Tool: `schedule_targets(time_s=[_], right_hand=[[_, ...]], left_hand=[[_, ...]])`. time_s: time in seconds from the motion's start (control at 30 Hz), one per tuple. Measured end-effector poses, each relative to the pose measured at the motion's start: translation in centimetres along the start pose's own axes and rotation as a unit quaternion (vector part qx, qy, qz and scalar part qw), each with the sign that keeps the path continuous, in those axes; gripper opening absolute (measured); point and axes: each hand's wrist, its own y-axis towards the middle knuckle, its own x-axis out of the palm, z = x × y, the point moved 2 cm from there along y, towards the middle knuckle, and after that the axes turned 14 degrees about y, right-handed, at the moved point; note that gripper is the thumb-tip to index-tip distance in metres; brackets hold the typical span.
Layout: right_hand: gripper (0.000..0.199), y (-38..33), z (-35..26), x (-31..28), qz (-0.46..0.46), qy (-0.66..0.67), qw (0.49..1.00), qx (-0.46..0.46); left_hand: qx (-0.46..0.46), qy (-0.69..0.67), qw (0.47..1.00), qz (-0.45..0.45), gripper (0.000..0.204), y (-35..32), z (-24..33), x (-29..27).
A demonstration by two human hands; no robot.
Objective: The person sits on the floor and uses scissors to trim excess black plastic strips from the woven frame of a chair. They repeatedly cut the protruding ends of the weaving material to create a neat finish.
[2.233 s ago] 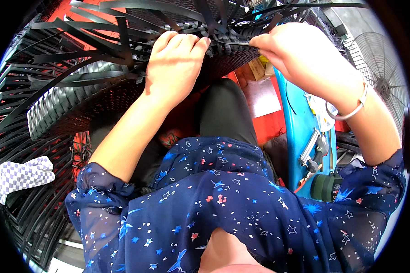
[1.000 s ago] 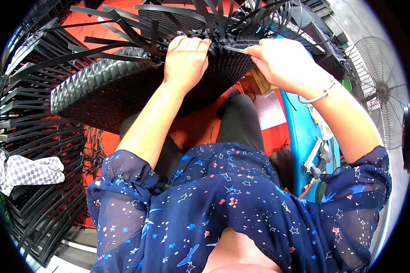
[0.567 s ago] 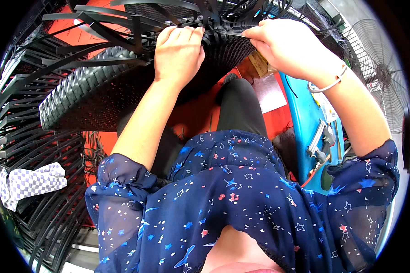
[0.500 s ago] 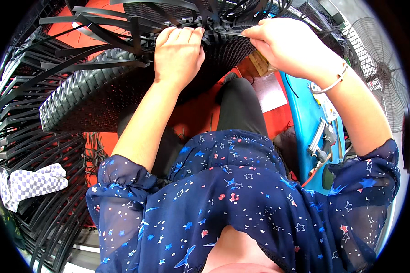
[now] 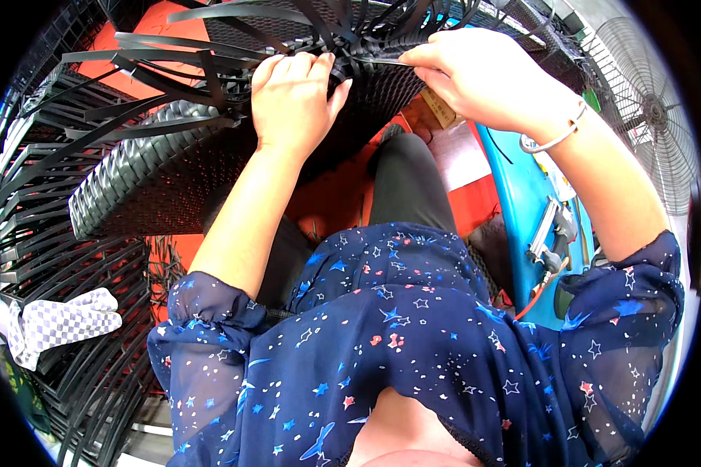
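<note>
The left hand (image 5: pixel 292 101) is lying half curled over the far edge of the black woven panel (image 5: pixel 128 175), its thumb standing apart; whether it is gripping anything there, I cannot tell. Just to the right, the right hand (image 5: pixel 483 78) is pinching a thin shiny piece (image 5: pixel 380 61), finger and thumb nearly together, its other end meeting the weave; strip or tool, it is not showing clearly. This is looking like strip work along that edge, and the next move is probably calling for a steady left hand and a careful pull or push. Loose strips (image 5: pixel 160 58) are crowding the far left; nearer, red floor (image 5: pixel 331 204) is showing below the panel, and a blue surface (image 5: pixel 514 202) is bounding the right.
</note>
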Motion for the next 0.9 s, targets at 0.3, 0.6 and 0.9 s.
schedule_targets(time_s=[0.3,0.6,0.9], right_hand=[[0.025,1.2,-1.0,-1.5,-0.067,0.025,0.995,0.071],[0.02,3.1,-0.5,-1.2,-0.154,-0.017,0.988,0.008],[0.019,7.1,1.1,-1.9,-0.192,-0.056,0.978,-0.054]], left_hand=[[0.008,0.031,0.999,-0.025,0.043,0.4,0.0,-0.3],[0.066,0.06,0.992,-0.087,0.045,1.1,-0.7,-0.8],[0.088,0.019,0.994,-0.063,0.041,1.1,-1.1,0.5]])
